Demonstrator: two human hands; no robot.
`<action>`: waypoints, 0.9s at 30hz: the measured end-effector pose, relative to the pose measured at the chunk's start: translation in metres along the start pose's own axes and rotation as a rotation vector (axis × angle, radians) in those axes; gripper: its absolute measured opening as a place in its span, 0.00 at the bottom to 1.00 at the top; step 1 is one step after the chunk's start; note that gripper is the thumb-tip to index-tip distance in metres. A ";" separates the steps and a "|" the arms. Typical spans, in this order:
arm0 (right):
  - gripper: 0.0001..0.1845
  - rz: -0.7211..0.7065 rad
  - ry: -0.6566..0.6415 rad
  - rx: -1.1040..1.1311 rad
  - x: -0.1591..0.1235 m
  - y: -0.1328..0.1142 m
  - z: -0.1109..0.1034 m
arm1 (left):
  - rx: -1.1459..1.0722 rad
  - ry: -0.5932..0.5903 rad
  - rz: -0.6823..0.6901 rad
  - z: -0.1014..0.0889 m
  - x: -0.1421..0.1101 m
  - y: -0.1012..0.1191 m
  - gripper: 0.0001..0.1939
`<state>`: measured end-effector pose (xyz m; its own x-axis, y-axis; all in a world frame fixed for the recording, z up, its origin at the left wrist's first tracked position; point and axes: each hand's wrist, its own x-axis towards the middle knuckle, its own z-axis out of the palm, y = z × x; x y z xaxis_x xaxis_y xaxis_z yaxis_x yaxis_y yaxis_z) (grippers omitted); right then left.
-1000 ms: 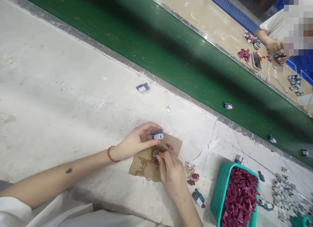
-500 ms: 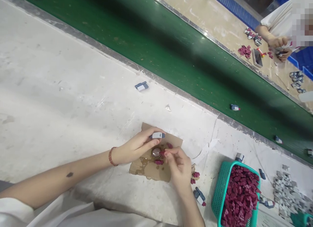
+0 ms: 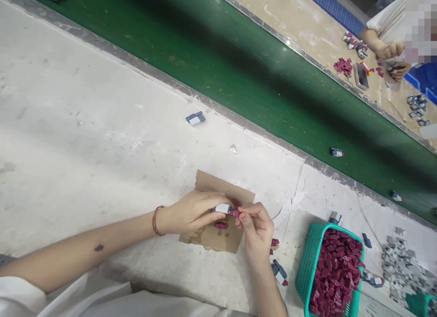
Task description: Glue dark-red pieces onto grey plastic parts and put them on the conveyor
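My left hand point(image 3: 193, 210) pinches a small grey and white block point(image 3: 221, 208) above a stained piece of cardboard point(image 3: 218, 194). My right hand point(image 3: 256, 226) pinches a small dark red piece point(image 3: 234, 212) and presses it against the end of that block. Both hands meet over the cardboard, where another red piece point(image 3: 221, 226) lies loose. A red bead bracelet point(image 3: 154, 220) circles my left wrist.
A teal basket point(image 3: 309, 267) of dark red pieces stands at the lower right, beside a heap of grey parts point(image 3: 401, 269). Finished blocks lie on the table point(image 3: 195, 119), point(image 3: 279, 273) and ride the green conveyor belt point(image 3: 336, 151). Across the belt another person's hands point(image 3: 391, 53) work.
My right hand lifted from the cardboard with a red piece and brought it to the grey block. My left hand lowered slightly. The blocks on the belt moved right.
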<state>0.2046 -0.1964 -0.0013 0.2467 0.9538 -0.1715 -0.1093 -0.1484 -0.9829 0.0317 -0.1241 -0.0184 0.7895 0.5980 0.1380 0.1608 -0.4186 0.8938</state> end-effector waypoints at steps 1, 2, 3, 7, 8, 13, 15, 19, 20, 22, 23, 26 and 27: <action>0.13 -0.003 -0.005 -0.006 0.000 0.000 0.000 | 0.003 -0.002 0.005 0.000 0.000 0.000 0.19; 0.13 -0.007 -0.009 -0.010 0.000 0.001 0.001 | 0.007 -0.003 0.010 -0.001 0.001 0.001 0.20; 0.12 -0.012 -0.012 -0.015 0.000 0.001 0.001 | 0.013 -0.006 0.016 -0.001 0.001 0.001 0.21; 0.13 -0.015 -0.038 -0.059 0.000 0.001 0.003 | 0.051 -0.017 0.040 -0.001 0.002 0.002 0.23; 0.13 -0.013 -0.045 -0.071 0.000 0.001 0.003 | 0.065 -0.014 0.044 -0.001 0.003 0.002 0.23; 0.11 -0.003 -0.040 -0.132 -0.002 -0.001 0.003 | 0.078 -0.001 0.057 0.002 0.003 0.002 0.21; 0.10 0.024 -0.045 -0.151 -0.003 -0.003 0.002 | 0.048 0.016 0.055 0.003 0.001 0.002 0.19; 0.09 0.051 -0.049 -0.120 -0.006 -0.007 0.002 | -0.043 0.096 -0.084 0.004 -0.004 0.001 0.15; 0.09 0.049 -0.049 -0.119 -0.008 -0.008 0.003 | -0.061 0.102 -0.118 0.004 -0.005 0.001 0.14; 0.08 0.045 -0.049 -0.143 -0.010 -0.012 0.006 | -0.075 0.099 -0.131 0.004 -0.008 0.001 0.11; 0.08 0.042 -0.047 -0.163 -0.012 -0.014 0.007 | -0.077 0.094 -0.117 0.004 -0.009 0.001 0.10; 0.08 0.043 -0.050 -0.215 -0.016 -0.022 0.009 | -0.083 0.087 -0.085 0.005 -0.010 0.002 0.09; 0.09 0.035 -0.064 -0.236 -0.018 -0.026 0.006 | -0.085 0.068 -0.077 0.006 -0.010 0.003 0.09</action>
<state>0.1973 -0.2079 0.0275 0.1843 0.9605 -0.2084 0.1129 -0.2314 -0.9663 0.0277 -0.1355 -0.0196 0.7347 0.6719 0.0937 0.1662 -0.3122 0.9353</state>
